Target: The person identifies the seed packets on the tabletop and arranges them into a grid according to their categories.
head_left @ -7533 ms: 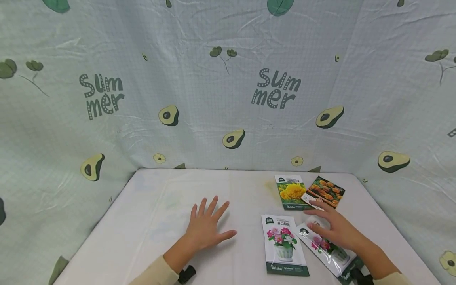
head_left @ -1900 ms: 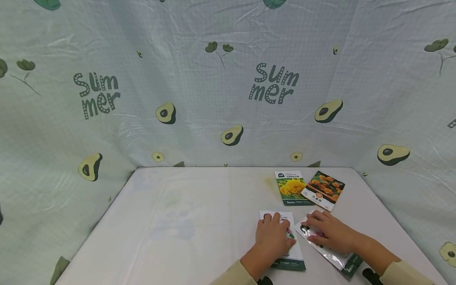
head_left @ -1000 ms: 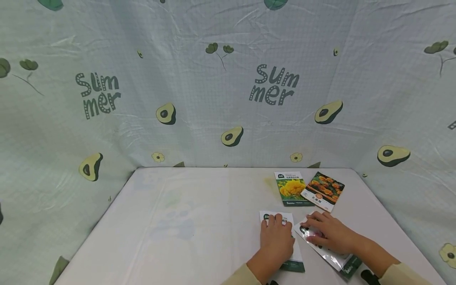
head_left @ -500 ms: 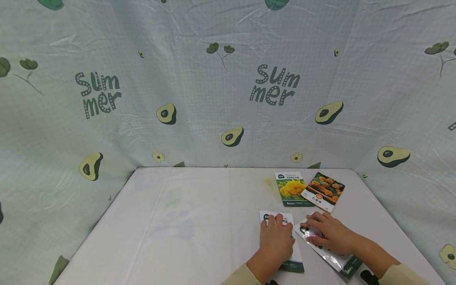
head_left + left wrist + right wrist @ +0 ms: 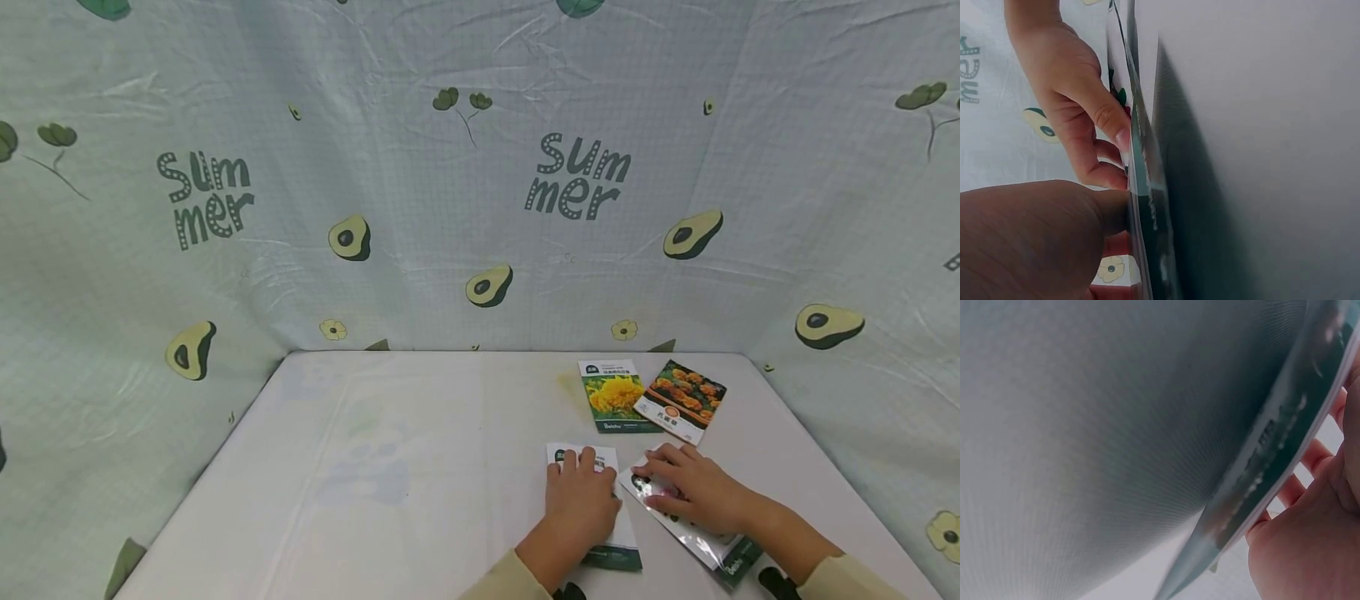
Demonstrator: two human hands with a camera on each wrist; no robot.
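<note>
In the head view my left hand (image 5: pixel 579 504) lies over a white seed packet (image 5: pixel 624 537) with a dark green bottom band, fingertips on its upper part. The hand hides most of the packet's flower picture. To its right, my right hand (image 5: pixel 697 493) rests on a second, slanted seed packet (image 5: pixel 708 547), fingers loosely bent and touching its upper half. The left wrist view shows the left hand (image 5: pixel 1035 231) against the packet edge (image 5: pixel 1147 212), with the other hand (image 5: pixel 1072 94) beyond. In the right wrist view the packet (image 5: pixel 1260 456) runs beside my palm (image 5: pixel 1310 544).
Behind the hands lie a yellow-flower seed packet (image 5: pixel 615 396) and an orange-flower packet (image 5: pixel 681 402) that overlaps its right corner. The white-covered table (image 5: pixel 375 500) meets an avocado-printed curtain (image 5: pixel 435 208) at the back and sides.
Since the oldest frame, my left hand has moved right from the bare table onto the left packet, and my right hand has settled on the slanted one. Over the last second both hands hold nearly still.
</note>
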